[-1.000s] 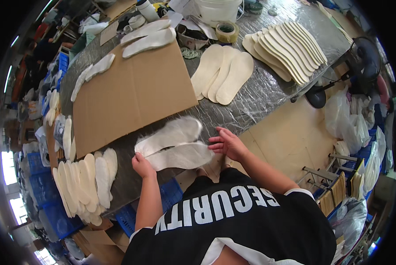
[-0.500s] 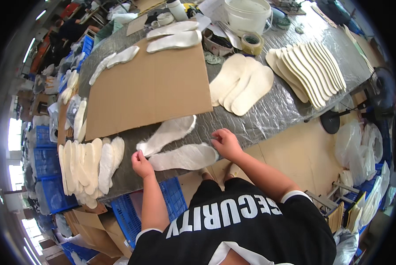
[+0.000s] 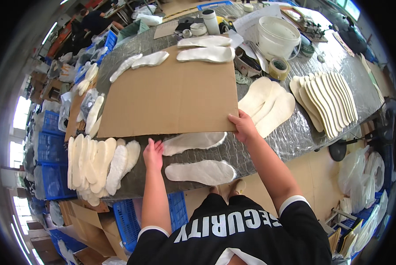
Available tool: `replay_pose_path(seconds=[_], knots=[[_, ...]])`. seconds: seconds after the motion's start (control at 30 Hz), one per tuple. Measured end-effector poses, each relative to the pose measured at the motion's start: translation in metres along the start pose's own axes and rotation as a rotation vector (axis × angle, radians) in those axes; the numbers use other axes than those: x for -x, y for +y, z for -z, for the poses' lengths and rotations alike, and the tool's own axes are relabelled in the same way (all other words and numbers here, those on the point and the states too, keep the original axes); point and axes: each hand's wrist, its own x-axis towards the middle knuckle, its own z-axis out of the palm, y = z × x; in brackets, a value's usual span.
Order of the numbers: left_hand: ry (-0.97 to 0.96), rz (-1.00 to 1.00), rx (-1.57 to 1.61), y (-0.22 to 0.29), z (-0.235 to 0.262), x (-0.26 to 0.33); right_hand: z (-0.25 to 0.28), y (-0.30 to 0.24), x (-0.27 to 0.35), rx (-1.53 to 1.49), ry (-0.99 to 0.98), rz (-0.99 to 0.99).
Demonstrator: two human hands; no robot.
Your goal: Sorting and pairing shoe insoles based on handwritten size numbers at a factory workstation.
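A large flat sheet of brown cardboard (image 3: 171,99) lies on the table before me. My right hand (image 3: 244,126) holds its near right corner, thumb on top. My left hand (image 3: 153,153) is open, fingers extended, just under the near edge of the sheet and beside the tip of a fluffy white insole (image 3: 193,143). The cardboard's edge overlaps the far side of that insole. Closer to me, a second fluffy insole (image 3: 200,172) lies flat along the table edge, untouched. Two pairs of white insoles (image 3: 205,54) rest along the far part of the cardboard.
Cream insoles (image 3: 268,106) fan out at the right, beside a long overlapping row (image 3: 326,104). More insoles (image 3: 103,163) are piled at the near left. Behind stand a white bucket (image 3: 278,37), a tape roll (image 3: 279,68) and a white bottle (image 3: 210,22). Blue crates (image 3: 52,152) stack at the left.
My right hand has moved from beside the nearer insole to the cardboard's corner and taken hold of it. My left hand has let go of the insole tip. The two insoles now lie nearly parallel.
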Motion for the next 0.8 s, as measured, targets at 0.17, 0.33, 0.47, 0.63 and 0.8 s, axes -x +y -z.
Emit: replay_pose_path(seconds=[0.17, 0.33, 0.47, 0.63, 0.8], knots=[[-0.185, 0.044, 0.411, 0.060, -0.029, -0.032, -0.050, -0.017, 0.025, -0.083, -0.058, 0.074], [-0.218, -0.208, 0.322, 0.162, -0.056, -0.014, -0.090, -0.057, 0.076, -0.203, -0.219, 0.085], [-0.305, -0.290, 0.176, 0.243, -0.048, -0.001, -0.074, -0.036, 0.076, -0.094, -0.364, -0.005], [-0.158, -0.303, 0.019, 0.286, 0.007, -0.008, -0.066, -0.024, 0.064, -0.426, -0.517, -0.077], [-0.027, -0.409, -0.153, 0.314, 0.058, 0.035, -0.095, -0.020, 0.077, -0.342, -0.515, -0.161]])
